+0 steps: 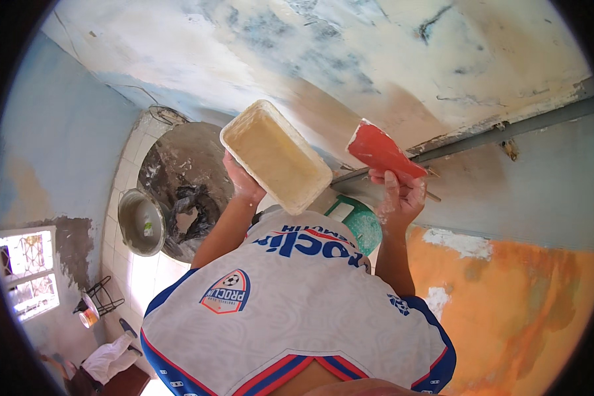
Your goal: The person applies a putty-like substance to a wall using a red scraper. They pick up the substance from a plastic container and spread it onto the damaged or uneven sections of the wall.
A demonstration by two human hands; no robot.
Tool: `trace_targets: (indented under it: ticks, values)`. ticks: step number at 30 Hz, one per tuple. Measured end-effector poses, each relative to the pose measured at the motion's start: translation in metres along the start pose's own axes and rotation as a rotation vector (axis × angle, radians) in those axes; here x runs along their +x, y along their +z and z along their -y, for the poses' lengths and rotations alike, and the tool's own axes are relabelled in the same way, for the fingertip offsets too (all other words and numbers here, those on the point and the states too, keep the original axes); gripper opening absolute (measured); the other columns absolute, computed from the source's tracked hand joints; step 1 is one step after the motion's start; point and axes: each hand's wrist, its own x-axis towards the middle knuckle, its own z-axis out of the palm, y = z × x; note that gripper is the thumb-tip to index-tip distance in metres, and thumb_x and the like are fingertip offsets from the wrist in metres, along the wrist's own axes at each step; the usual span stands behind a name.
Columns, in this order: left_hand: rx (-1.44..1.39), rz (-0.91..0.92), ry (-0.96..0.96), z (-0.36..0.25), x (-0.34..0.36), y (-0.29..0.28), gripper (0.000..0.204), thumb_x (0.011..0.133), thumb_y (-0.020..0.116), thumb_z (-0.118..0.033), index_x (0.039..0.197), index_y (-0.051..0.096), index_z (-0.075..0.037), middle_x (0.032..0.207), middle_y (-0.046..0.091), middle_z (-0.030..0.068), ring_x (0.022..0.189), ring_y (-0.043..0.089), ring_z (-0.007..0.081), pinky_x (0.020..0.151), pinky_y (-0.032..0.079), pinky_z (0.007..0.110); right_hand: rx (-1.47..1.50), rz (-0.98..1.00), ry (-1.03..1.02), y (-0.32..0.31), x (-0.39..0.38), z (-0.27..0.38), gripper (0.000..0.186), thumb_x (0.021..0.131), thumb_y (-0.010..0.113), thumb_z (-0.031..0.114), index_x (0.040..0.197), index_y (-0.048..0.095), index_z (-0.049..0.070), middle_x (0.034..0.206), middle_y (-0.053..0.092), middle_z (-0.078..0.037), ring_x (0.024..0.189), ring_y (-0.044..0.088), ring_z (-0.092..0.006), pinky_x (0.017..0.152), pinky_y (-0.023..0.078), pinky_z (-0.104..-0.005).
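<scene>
My left hand (245,179) is closed on the side of a rectangular off-white tray (325,177), tilted in front of my chest. A cream, smooth paste (270,148) coats its inside. Over to the right, my right hand (402,198) grips a red putty scraper (381,150) near its narrow end, fingers wrapped round it. White residue lines the scraper's broad edge, which points up and left toward the patched wall (376,59). Pale smears mark the fingers of my right hand. Scraper and tray are apart.
Below left stands a large round dirty surface (185,148) with crumpled black plastic (191,211) on it. A grey bucket (142,221) sits beside it on white tiles (115,244). Under my right forearm is a green container (360,224). A grey ledge (508,132) runs along the wall.
</scene>
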Motion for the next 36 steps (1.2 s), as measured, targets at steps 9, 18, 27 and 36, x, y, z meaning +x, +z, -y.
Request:
trace_targets:
  ticks: [9,18,27,36]
  values:
    - [-0.016,0.2,0.112,-0.006,-0.001,0.042,0.06,0.106,0.035,-0.047,0.142,0.055,-0.004,0.133,0.064,0.0127,0.118,0.066,0.0276,0.099,0.057,0.042,-0.395,0.314,-0.639,-0.001,0.044,0.024,0.031,0.078,0.064,-0.011,0.103,0.075,0.003,0.12,0.069,-0.024,0.113,0.066,-0.0344,0.094,0.056,-0.0401]
    - [-0.011,0.154,0.101,0.002,0.004,0.022,0.068,0.104,0.028,-0.054,0.144,0.054,-0.005,0.136,0.063,0.0122,0.121,0.064,0.0281,0.103,0.053,0.044,-0.08,0.096,-0.216,0.009,0.013,0.052,0.013,0.094,0.066,-0.001,0.107,0.065,-0.007,0.094,0.073,-0.023,0.079,0.072,-0.0255,0.068,0.058,-0.0322]
    - [-0.103,0.186,-0.091,0.031,0.03,-0.075,0.085,0.098,0.025,-0.073,0.145,0.054,-0.009,0.141,0.06,0.0114,0.128,0.057,0.0294,0.108,0.046,0.045,-0.493,0.447,-0.172,0.049,-0.018,0.066,0.017,0.092,0.073,-0.001,0.109,0.069,-0.002,0.091,0.074,-0.014,0.077,0.072,-0.0166,0.068,0.056,-0.0293]
    - [-0.039,0.156,-0.098,0.024,0.02,-0.073,0.083,0.099,0.026,-0.072,0.143,0.056,-0.009,0.14,0.06,0.0114,0.125,0.057,0.0285,0.108,0.045,0.044,-0.738,0.639,-0.026,0.096,-0.023,0.048,0.019,0.095,0.068,0.005,0.113,0.065,-0.001,0.094,0.072,-0.022,0.082,0.072,-0.0374,0.071,0.055,-0.0355]
